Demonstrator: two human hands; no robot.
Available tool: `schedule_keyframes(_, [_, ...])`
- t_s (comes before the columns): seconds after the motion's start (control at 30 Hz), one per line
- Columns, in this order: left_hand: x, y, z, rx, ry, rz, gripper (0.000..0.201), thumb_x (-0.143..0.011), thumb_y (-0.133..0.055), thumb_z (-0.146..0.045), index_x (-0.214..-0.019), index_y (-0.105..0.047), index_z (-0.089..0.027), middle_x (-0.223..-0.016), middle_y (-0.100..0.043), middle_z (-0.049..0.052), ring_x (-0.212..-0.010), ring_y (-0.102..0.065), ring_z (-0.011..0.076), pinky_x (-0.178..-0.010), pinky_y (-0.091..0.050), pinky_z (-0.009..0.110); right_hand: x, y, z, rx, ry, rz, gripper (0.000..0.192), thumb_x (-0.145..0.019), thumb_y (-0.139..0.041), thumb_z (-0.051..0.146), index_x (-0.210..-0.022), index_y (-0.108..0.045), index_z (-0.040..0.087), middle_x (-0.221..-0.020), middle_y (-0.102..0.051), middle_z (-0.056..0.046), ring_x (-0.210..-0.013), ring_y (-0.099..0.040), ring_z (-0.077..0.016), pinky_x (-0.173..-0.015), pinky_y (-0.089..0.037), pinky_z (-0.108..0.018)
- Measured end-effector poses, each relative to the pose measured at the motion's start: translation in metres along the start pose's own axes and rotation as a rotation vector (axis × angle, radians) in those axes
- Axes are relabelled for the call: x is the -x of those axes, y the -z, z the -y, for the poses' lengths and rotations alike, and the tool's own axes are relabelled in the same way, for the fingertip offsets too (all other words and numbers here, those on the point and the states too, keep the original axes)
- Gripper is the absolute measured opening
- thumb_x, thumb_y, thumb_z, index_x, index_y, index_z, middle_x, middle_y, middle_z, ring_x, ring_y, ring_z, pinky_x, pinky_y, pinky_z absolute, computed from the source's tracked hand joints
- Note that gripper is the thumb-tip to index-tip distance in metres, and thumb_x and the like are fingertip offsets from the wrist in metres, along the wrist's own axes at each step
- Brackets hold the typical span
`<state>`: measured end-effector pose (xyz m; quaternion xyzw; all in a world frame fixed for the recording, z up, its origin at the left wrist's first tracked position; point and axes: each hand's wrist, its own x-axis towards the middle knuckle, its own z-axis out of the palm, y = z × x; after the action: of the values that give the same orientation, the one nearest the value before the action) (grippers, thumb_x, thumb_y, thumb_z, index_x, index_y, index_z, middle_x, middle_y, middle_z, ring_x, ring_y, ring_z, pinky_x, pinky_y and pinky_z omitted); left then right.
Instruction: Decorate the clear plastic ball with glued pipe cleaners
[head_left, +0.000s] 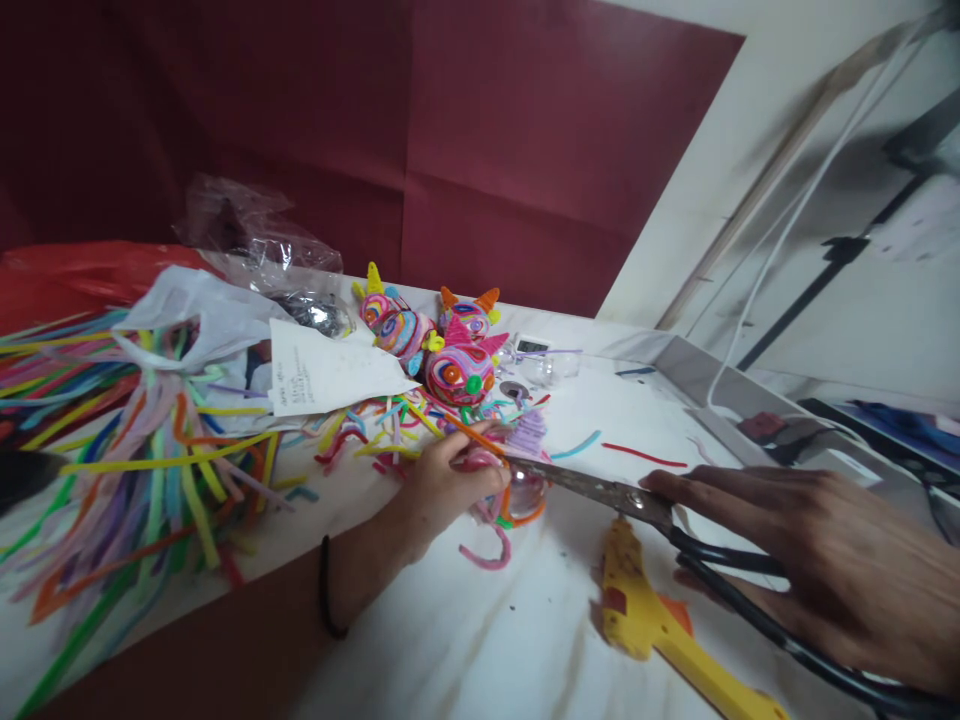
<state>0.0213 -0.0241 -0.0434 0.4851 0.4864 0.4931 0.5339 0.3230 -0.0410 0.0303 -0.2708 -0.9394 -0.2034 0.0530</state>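
Pinched in my left hand [442, 482] is a small clear plastic ball [528, 494] with an orange pipe cleaner [478, 437] and pink pipe cleaner round it. A curled pink end [487, 563] hangs below. My right hand [817, 555] grips black-handled scissors [630, 498], whose blades reach left to the ball beside my left fingertips. Whether the blade tips are closed on a pipe cleaner, I cannot tell. Under the scissors lies a yellow glue gun [626, 590]. Just beyond my left hand sits a colourful animal figure [459, 374] wrapped in pipe cleaners, with more behind it.
A big heap of loose pipe cleaners [157, 450] covers the left side. White paper [330, 370], a clear plastic bag [255, 240] and a red bag [97, 270] lie at the back left. Cut pieces, such as a red one [643, 455], are scattered on the white table [465, 650].
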Motion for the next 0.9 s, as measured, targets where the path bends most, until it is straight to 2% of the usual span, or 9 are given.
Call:
schedule_keyframes(0.17, [-0.003,0.001,0.004,-0.064,-0.04,0.001,0.047,-0.059,-0.066,-0.034,-0.1,-0.07,-0.012,-0.07,-0.051,-0.003,-0.064,-0.045,0.0112,-0.055,-0.039,0.023,0.003,0.0,0.0,-0.005,-0.021,0.008,0.05,-0.091,-0.046,0.031,-0.14,-0.045,0.026,-0.119,-0.075,-0.009,-0.089,-0.077,-0.0263,-0.068,-0.065,-0.041])
schedule_keyframes(0.33, [0.0,-0.001,-0.001,-0.105,-0.034,-0.019,0.052,-0.056,-0.066,-0.035,-0.103,-0.071,-0.012,-0.07,-0.053,-0.003,-0.065,-0.047,0.0121,-0.059,-0.04,0.024,0.002,0.001,0.001,0.018,-0.019,-0.024,0.053,-0.089,-0.049,0.035,-0.141,-0.044,0.027,-0.12,-0.075,-0.009,-0.095,-0.076,-0.0289,-0.071,-0.066,-0.043])
schedule_keyframes(0.5, [0.002,-0.003,-0.006,-0.052,-0.015,-0.004,0.069,-0.055,-0.067,-0.032,-0.122,-0.067,-0.012,-0.072,-0.058,-0.003,-0.065,-0.051,0.0132,-0.06,-0.044,0.025,0.002,-0.001,-0.002,0.004,0.016,-0.013,0.051,-0.09,-0.045,0.027,-0.141,-0.045,0.026,-0.12,-0.075,-0.007,-0.095,-0.076,-0.0278,-0.071,-0.066,-0.044])
schedule_keyframes(0.67, [0.004,-0.003,-0.007,-0.006,-0.029,0.007,0.07,-0.056,-0.067,-0.028,-0.123,-0.067,-0.011,-0.069,-0.056,-0.004,-0.064,-0.051,0.0119,-0.058,-0.043,0.023,0.0,0.0,-0.001,0.003,0.033,-0.018,0.046,-0.094,-0.041,0.029,-0.14,-0.045,0.026,-0.115,-0.076,-0.008,-0.091,-0.077,-0.0272,-0.069,-0.064,-0.044])
schedule_keyframes(0.9, [0.003,-0.003,-0.005,0.002,-0.011,-0.001,0.073,-0.057,-0.066,-0.023,-0.129,-0.063,-0.01,-0.062,-0.053,-0.007,-0.056,-0.046,0.0093,-0.052,-0.038,0.021,-0.009,0.007,0.005,0.008,0.084,-0.042,0.037,-0.101,-0.03,0.027,-0.134,-0.046,0.022,-0.1,-0.078,-0.009,-0.075,-0.077,-0.0244,-0.057,-0.059,-0.038])
